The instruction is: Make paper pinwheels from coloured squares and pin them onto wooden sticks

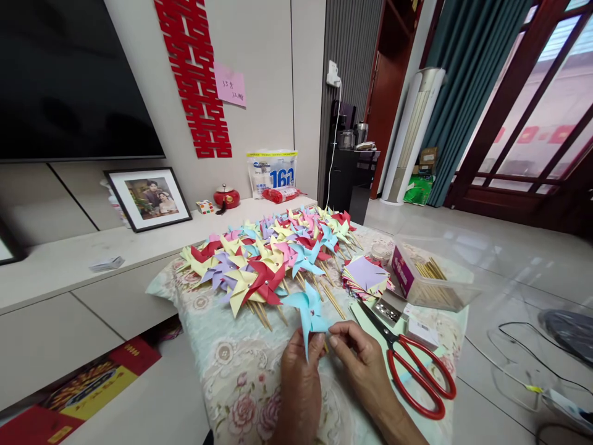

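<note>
Currently, the left hand [299, 371] pinches a light-blue pinwheel [311, 312] between thumb and fingers, low among its blades, above the middle of the cloth-covered table [220, 383], toward the near edge. Just beside it, the right hand [361, 361] has thumb and forefinger drawn together at the tip of one blade; whether they grip the paper, I cannot tell. Beyond both hands, a dense heap of pinwheels [266, 281] in red, yellow, purple, pink and blue spreads from the left edge to the far edge. Right of the heap sits a stack of paper squares [365, 274], purple on top, near a clear plastic box [428, 293] of sticks [430, 270] by the right edge. Red-handled scissors [391, 338] lie toward the near right corner, blades pointing at the paper squares.
</note>
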Action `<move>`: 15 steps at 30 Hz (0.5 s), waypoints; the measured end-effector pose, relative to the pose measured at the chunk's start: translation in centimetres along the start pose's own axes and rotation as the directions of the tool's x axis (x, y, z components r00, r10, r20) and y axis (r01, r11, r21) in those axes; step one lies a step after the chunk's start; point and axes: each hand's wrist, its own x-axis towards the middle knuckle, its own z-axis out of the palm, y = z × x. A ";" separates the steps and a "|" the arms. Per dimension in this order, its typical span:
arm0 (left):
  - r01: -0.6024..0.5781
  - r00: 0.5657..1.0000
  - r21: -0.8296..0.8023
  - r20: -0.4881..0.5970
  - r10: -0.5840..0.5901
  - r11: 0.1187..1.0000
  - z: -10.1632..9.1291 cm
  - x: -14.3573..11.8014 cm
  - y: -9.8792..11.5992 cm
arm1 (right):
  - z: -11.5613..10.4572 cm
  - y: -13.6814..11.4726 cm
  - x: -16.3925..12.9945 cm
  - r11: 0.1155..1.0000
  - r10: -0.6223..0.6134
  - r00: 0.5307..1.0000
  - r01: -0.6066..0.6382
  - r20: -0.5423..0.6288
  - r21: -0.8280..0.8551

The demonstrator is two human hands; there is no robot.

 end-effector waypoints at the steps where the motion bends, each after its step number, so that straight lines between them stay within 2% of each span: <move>1: 0.012 1.000 -0.024 0.008 -0.012 1.000 0.0 0.0 0.1 | 0.1 0.1 0.0 1.000 0.012 1.000 -0.012 -0.014 0.018; 4: 0.047 0.998 -0.127 0.045 -0.042 0.991 0.1 0.1 0.2 | 0.3 0.2 -0.1 0.998 0.035 0.999 -0.035 0.004 0.044; 7: 0.058 0.995 -0.213 0.090 -0.039 0.975 0.1 0.1 0.1 | 0.4 0.2 -0.1 1.000 -0.016 0.999 0.017 0.034 -0.015; 10: 0.063 0.989 -0.225 0.144 -0.031 0.972 0.0 0.2 0.0 | 0.5 0.1 0.0 0.997 -0.055 0.998 0.056 0.022 -0.047; 15: 0.067 0.984 -0.220 0.175 -0.028 0.973 -0.1 0.2 -0.4 | 0.6 0.3 0.3 0.999 -0.023 1.000 0.023 0.022 -0.037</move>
